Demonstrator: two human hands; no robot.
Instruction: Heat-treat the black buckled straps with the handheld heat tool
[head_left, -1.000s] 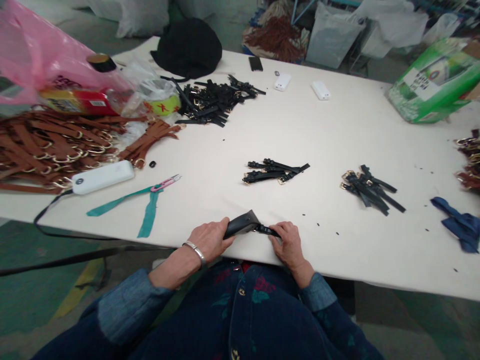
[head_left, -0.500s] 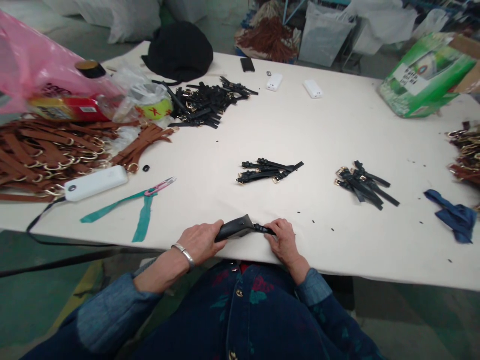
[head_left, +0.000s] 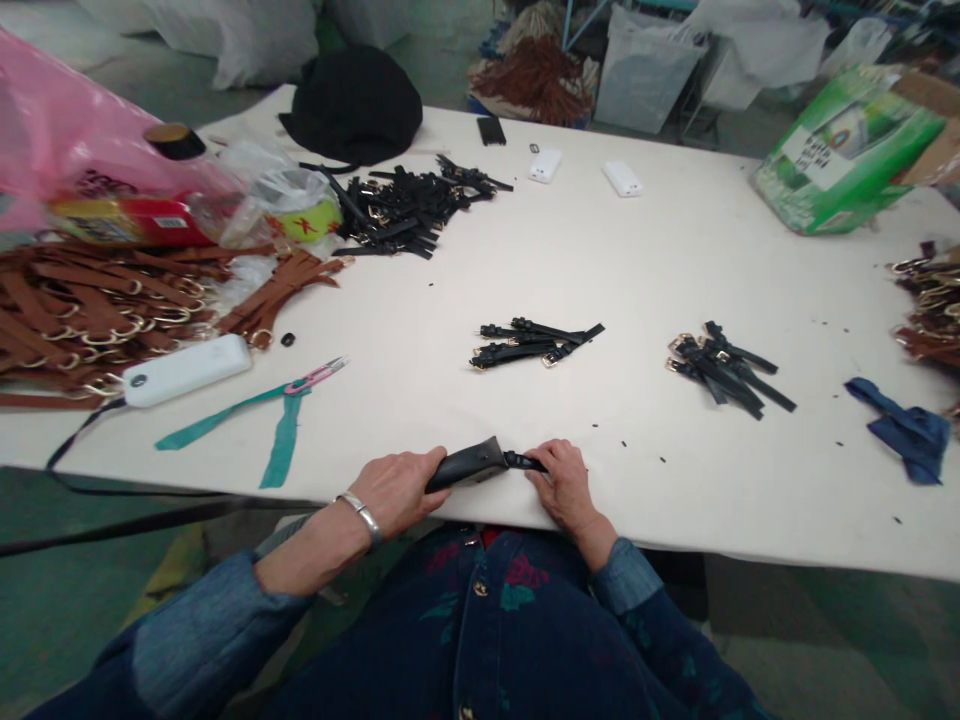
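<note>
My left hand [head_left: 397,488] is wrapped round a black handheld tool [head_left: 469,465], thick and flared at its right end; its exact kind I cannot make out. From that end a short black buckle strap [head_left: 520,460] runs right into the pinched fingers of my right hand [head_left: 566,488]. Whether the strap touches the tool's tip is hard to tell. Beyond my hands lies a small group of black buckle straps [head_left: 525,345], with a second bunch of black straps [head_left: 731,370] farther right. Pink-handled thread snips [head_left: 319,375] tied with green cloth rest to the left.
Brown straps with metal rings [head_left: 90,310] and a white power bank [head_left: 187,370] with a cord lie left. Behind are a black strap pile [head_left: 409,205] and a black cap [head_left: 356,105]. A green box [head_left: 847,150] and blue cloth [head_left: 907,435] are on the right.
The tool's flared end has shifted slightly and tilts a little differently. My left forearm has moved slightly left and down. Both hands keep their hold, and the view has shifted slightly.
</note>
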